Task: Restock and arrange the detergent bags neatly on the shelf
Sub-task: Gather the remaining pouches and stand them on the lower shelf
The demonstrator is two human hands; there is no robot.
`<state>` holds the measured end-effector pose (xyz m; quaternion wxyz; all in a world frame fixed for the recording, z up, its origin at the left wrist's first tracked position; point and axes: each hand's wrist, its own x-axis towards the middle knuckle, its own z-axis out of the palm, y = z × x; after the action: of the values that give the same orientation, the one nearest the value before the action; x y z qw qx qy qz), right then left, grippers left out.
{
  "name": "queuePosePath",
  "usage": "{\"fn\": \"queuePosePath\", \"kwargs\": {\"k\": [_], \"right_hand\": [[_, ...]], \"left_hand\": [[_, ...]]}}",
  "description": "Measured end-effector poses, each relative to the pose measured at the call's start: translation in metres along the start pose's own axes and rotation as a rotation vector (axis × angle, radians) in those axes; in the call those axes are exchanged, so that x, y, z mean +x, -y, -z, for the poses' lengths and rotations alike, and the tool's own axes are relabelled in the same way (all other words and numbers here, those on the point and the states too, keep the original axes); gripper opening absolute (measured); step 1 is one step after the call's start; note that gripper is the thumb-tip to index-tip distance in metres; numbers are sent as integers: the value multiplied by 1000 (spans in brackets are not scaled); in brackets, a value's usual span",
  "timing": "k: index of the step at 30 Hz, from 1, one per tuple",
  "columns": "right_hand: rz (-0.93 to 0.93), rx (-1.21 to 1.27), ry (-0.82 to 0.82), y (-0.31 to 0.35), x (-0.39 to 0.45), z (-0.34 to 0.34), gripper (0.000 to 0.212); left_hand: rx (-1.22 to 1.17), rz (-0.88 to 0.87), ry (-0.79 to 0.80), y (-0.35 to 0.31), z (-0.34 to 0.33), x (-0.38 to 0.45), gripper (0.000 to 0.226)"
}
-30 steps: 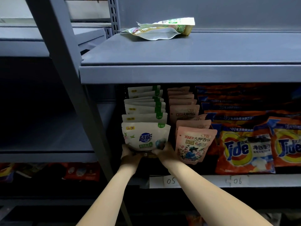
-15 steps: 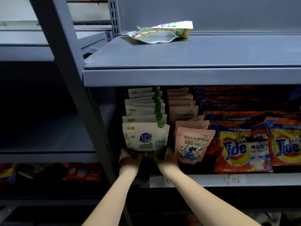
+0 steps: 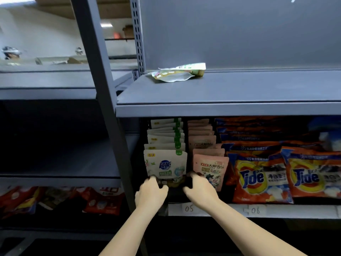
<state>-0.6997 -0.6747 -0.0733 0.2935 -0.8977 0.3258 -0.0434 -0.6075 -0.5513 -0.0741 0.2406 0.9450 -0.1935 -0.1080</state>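
Both forearms reach up from the bottom of the frame to the middle shelf (image 3: 228, 109), just below centre. The left hand (image 3: 150, 194) has its fingers curled over the lower left corner of the front white detergent bag (image 3: 165, 163), its grip narrow on that edge. The right hand (image 3: 200, 189) curls its fingers at the bag's lower right corner, beside the front pink bag (image 3: 210, 169); whether it truly pinches the white bag I cannot tell. The white bag stands upright at the head of its row, left of the pink row and the orange Tide bags (image 3: 262, 176). Against half a second ago, the hands sit a little lower on the bag and slightly wider apart, and the view has tipped upward, so the loose pouch (image 3: 177, 73) on the upper shelf (image 3: 258, 87) now lies nearer mid-frame.
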Motion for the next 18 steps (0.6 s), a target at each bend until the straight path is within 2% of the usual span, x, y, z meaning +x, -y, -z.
{"fn": "queuePosePath", "kwargs": {"k": [6, 12, 15, 18], "right_hand": [[235, -80, -227, 22, -46, 61, 40], [433, -74, -480, 51, -73, 127, 25], [472, -68, -578, 65, -75, 162, 18], [467, -28, -645, 76, -64, 189, 17]], "left_hand": [[94, -277, -273, -38, 69, -55, 34], [36, -490, -582, -83, 135, -82, 27], [-39, -517, -647, -107, 160, -81, 22], [-71, -504, -644, -129, 180, -64, 24]]}}
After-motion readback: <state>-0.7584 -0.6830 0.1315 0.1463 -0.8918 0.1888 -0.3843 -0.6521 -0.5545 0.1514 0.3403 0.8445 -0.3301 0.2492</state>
